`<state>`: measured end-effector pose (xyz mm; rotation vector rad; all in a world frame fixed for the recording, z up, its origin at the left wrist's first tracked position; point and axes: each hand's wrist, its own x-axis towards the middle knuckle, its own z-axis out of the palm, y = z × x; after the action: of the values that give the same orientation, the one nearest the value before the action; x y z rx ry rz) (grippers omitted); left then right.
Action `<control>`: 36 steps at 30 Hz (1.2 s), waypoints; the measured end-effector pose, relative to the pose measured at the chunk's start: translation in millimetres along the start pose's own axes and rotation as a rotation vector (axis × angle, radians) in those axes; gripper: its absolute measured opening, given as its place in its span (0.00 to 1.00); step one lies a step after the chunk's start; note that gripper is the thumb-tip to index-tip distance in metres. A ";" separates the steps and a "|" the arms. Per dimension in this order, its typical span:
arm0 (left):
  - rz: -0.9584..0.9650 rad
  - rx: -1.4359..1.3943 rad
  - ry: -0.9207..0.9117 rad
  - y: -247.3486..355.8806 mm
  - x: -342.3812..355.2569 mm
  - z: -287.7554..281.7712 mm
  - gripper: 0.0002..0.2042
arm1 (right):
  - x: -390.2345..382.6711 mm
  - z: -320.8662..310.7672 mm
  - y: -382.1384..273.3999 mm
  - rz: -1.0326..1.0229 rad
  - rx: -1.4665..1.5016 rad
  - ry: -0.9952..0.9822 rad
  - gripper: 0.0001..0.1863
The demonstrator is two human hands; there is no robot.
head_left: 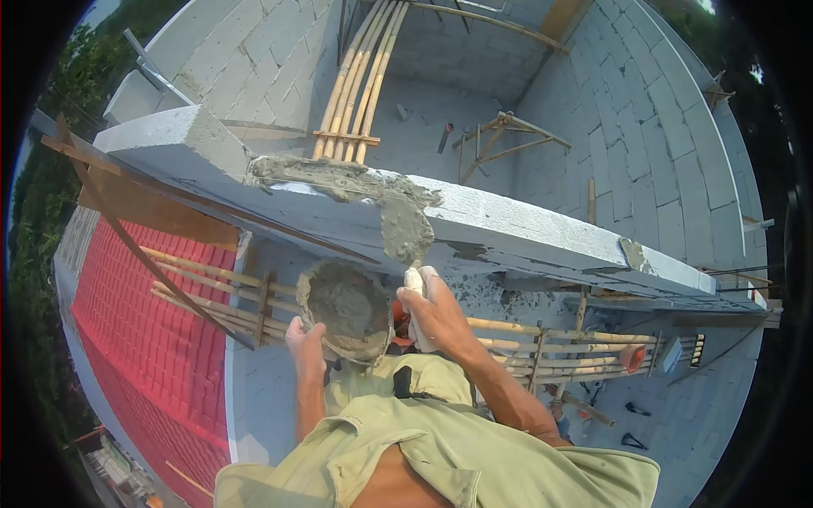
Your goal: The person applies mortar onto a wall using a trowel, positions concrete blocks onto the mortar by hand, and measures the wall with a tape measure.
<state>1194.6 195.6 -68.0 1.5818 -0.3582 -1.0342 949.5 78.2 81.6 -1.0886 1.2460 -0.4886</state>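
Note:
My left hand (306, 345) grips the rim of a round bucket (315, 281) filled with wet grey mortar (347, 306). My right hand (436, 315) is closed on the white handle of a trowel (406, 227), whose mortar-coated blade rests against the top of a grey block wall (542, 227). A thick band of fresh mortar (330, 176) lies spread along the wall top to the left of the blade. My light green shirt fills the bottom of the view.
Bamboo scaffold poles (212, 284) run below me on both sides of the wall. A red tiled roof (144, 339) lies at lower left. Inside the wall are a bamboo ladder (360, 76), a wooden trestle (504, 135) and a concrete floor far below.

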 end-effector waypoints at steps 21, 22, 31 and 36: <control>-0.062 0.211 -0.351 7.6 68.5 -6.3 0.09 | 25.5 63.8 7.4 0.168 0.426 -0.045 0.12; -0.028 0.229 -0.369 2.5 69.2 -7.8 0.08 | 7.3 50.8 14.5 0.204 0.304 -0.023 0.14; 0.149 0.505 -0.657 49.1 18.3 84.8 0.05 | -27.2 2.5 151.7 0.222 -0.798 0.172 0.16; 0.242 0.405 -0.731 26.0 8.9 104.3 0.05 | -29.3 -2.6 144.3 0.515 -0.122 0.069 0.21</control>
<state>1127.1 115.1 -43.6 1.4013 -1.2911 -1.3801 902.6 165.5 -27.5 -0.8105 1.5691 -0.0573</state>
